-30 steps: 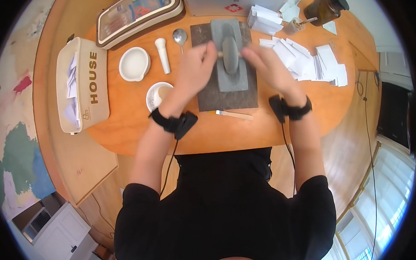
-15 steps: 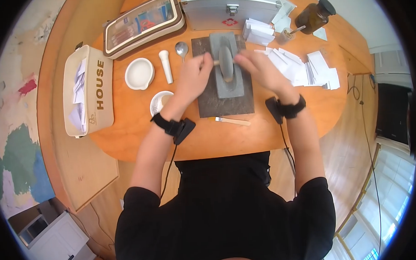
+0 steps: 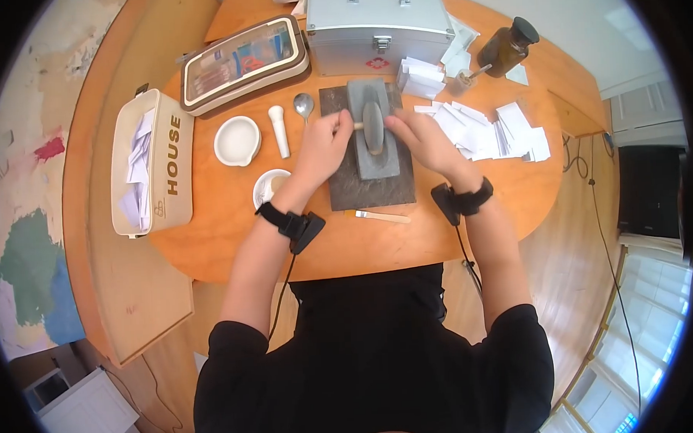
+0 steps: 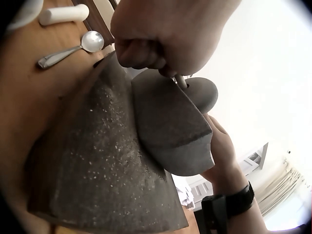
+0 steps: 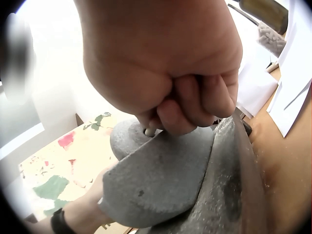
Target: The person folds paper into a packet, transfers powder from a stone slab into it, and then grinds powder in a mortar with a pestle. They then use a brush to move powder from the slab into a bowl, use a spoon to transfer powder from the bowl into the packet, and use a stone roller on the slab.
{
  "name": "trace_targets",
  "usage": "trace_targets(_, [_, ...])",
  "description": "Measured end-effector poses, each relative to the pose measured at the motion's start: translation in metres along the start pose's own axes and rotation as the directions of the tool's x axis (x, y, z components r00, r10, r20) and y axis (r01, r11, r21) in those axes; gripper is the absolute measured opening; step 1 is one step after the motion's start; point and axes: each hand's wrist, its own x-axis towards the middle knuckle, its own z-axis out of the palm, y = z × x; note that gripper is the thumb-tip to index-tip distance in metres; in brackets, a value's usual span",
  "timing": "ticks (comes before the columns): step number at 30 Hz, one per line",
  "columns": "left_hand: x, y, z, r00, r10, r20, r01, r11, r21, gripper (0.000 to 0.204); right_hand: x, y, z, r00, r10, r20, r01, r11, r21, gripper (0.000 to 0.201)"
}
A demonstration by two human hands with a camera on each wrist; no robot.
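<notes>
Stone wheel (image 3: 373, 128), grey, one: stood on edge in the hollow of a stone trough (image 3: 380, 169), itself laid on a dark slab (image 3: 349, 195) on the desk (image 3: 348, 256). Clock read from the wheel, 12 being the side away from the person.

Rod (image 3: 359, 126), pale, through the wheel's middle: gripped at 9 o'clock by the left hand (image 3: 325, 145) and at 3 by the right hand (image 3: 428, 143), fingers curled round on both sides.

Pestle (image 3: 280, 131): 9 o'clock. Spoon (image 3: 304, 105): 10 o'clock. Small bowl (image 3: 260, 190): 8 o'clock, just beside the left forearm. Brush (image 3: 388, 217): 6 o'clock, near the slab's lower edge. Paper slips (image 3: 465, 128): 3 o'clock, beyond the right hand.

Hazards, as judged: the wheel could be twisted or lifted out of the hollow if the rod were pushed unevenly; the trough could be skidded across the slab by a sideways shove; knuckles could be scraped, being held close to the trough's rim; the small bowl could be tipped by a swing of the left forearm; paper slips could be scattered by a wide sweep of the right hand
</notes>
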Motion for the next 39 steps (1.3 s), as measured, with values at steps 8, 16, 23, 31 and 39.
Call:
trace_targets(8, [0.01,-0.002,0.0,1.0,0.005,0.003,-0.005,0.999,-0.044,0.042,0.011,0.008,-0.003,1.0,-0.022,-0.013,0.021,0.999,-0.049,0.036])
trace_targets(16, [0.001,0.0,0.0,1.0,-0.027,0.0,0.027,0.999,0.02,0.044,0.01,0.01,-0.001,0.999,-0.045,0.005,0.046,0.997,-0.055,0.034])
trace_targets(23, [-0.01,0.006,-0.005,0.998,-0.04,0.044,0.04,0.999,0.001,0.042,0.003,0.005,-0.004,0.999,-0.013,0.042,0.019,0.99,-0.137,0.032])
trace_targets(31, [0.012,0.003,-0.004,1.0,-0.013,0.023,0.013,1.0,-0.008,0.042,0.009,0.01,0.003,0.998,0.001,-0.058,-0.005,0.997,-0.072,0.034])
trace_targets(39, [-0.001,-0.004,0.001,0.999,-0.043,0.006,0.043,0.999,-0.023,0.045,0.007,0.012,0.004,0.994,-0.082,-0.077,0.07,0.987,-0.147,0.037])
